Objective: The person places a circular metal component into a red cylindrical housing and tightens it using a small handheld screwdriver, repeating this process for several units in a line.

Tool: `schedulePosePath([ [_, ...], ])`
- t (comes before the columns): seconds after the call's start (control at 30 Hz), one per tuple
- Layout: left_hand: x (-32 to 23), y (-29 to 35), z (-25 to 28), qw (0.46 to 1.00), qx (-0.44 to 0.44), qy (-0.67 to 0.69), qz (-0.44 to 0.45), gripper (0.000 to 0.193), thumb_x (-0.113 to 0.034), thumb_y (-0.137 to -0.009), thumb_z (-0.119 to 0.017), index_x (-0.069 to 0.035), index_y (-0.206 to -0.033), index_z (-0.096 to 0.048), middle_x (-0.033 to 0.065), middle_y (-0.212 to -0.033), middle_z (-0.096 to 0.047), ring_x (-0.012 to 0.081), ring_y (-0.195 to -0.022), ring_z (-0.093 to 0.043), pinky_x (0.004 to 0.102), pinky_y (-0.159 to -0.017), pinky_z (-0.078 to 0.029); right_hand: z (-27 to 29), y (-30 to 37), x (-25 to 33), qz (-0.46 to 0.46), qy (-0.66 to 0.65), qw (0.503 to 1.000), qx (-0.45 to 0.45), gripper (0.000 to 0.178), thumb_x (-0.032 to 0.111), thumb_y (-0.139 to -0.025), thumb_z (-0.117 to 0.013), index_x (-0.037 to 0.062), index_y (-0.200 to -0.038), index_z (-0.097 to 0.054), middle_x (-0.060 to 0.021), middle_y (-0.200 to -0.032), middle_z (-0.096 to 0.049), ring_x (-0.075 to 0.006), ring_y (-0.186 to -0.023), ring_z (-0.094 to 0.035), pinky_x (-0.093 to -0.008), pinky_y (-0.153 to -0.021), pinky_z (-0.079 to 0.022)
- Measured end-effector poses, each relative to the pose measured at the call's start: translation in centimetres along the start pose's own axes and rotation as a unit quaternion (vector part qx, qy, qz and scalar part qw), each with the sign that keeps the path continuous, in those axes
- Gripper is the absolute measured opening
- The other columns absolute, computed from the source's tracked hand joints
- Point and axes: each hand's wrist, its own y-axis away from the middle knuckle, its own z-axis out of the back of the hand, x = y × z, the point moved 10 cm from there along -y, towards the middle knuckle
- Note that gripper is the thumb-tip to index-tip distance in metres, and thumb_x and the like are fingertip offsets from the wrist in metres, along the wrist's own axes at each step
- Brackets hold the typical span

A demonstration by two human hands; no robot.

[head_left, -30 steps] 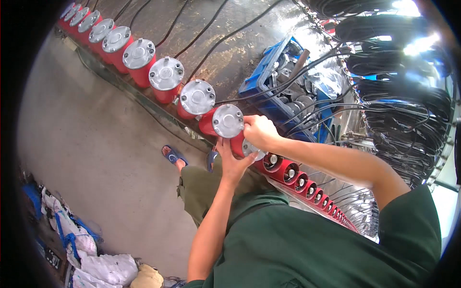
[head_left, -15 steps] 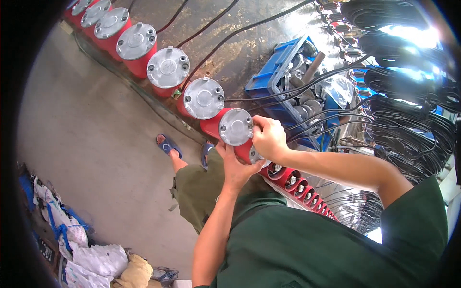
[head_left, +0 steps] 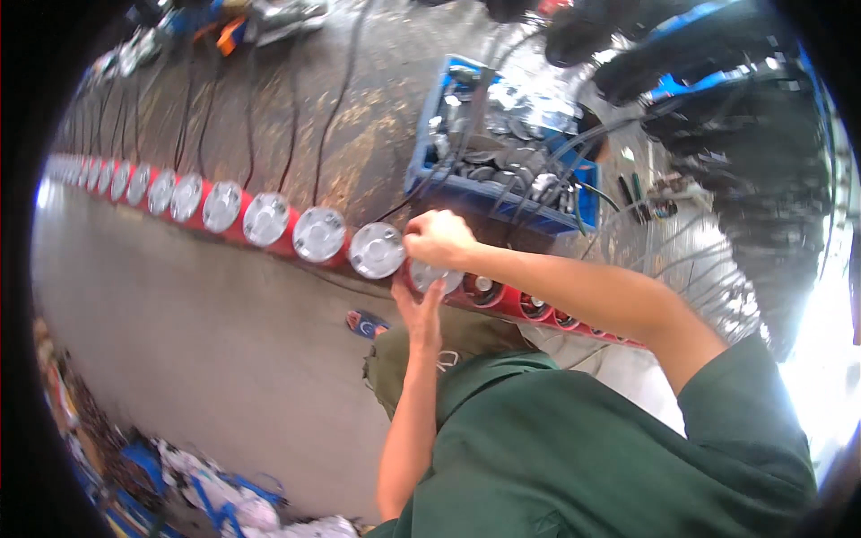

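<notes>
Red cylinders with round silver metal caps stand in a row, side by side. My right hand (head_left: 439,238) is closed, its fingertips at the right edge of one metal cap (head_left: 376,252). What those fingers pinch, if anything, is hidden. Below it, another metal cap (head_left: 438,279) is partly covered by my right hand. My left hand (head_left: 420,312) grips this capped cylinder from the near side, thumb on its front and fingers at its left. To the right, an uncapped red cylinder (head_left: 483,289) shows dark parts inside. The picture is somewhat blurred.
A blue crate (head_left: 502,199) holding loose metal parts stands on the worn table (head_left: 381,108) beyond the row. Black cables run from the cylinders across it. Bundled black cables (head_left: 726,170) lie at the right. Pliers-like tools (head_left: 634,199) lie right of the crate.
The whole view has swung, so the row lies flatter and more of it shows at left. Both hands stay at the same two capped cylinders.
</notes>
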Motion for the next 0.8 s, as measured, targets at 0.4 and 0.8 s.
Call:
schedulePosePath([
  [0.4,-1.1,0.9,-0.5,0.988,0.067,-0.083,0.11,0.076,-0.042,-0.099,-0.068,-0.012,-0.163,-0.038,0.0081,-0.151,-0.053,0.0231,-0.13,-0.059,0.0387,-0.096,-0.058,1.6,11.7,-2.8,0.121,0.11,0.961,-0.224,0.049,0.033,-0.074,-0.084,0.0065,-0.111,-0.066,-0.0111,-0.11,-0.066,-0.0311,-0.111,-0.063,-0.0463,-0.094,-0.048],
  [0.8,-2.0,0.0,-0.8,0.992,0.078,-0.039,0.094,0.071,-0.045,-0.097,-0.072,-0.009,-0.153,-0.048,0.0081,-0.139,-0.061,0.0243,-0.12,-0.067,0.0407,-0.098,-0.059,1.9,12.1,-2.8,0.105,0.07,0.942,-0.311,0.018,0.02,-0.078,-0.074,0.0121,-0.095,-0.073,-0.0072,-0.096,-0.068,-0.0292,-0.1,-0.064,-0.047,-0.083,-0.047],
])
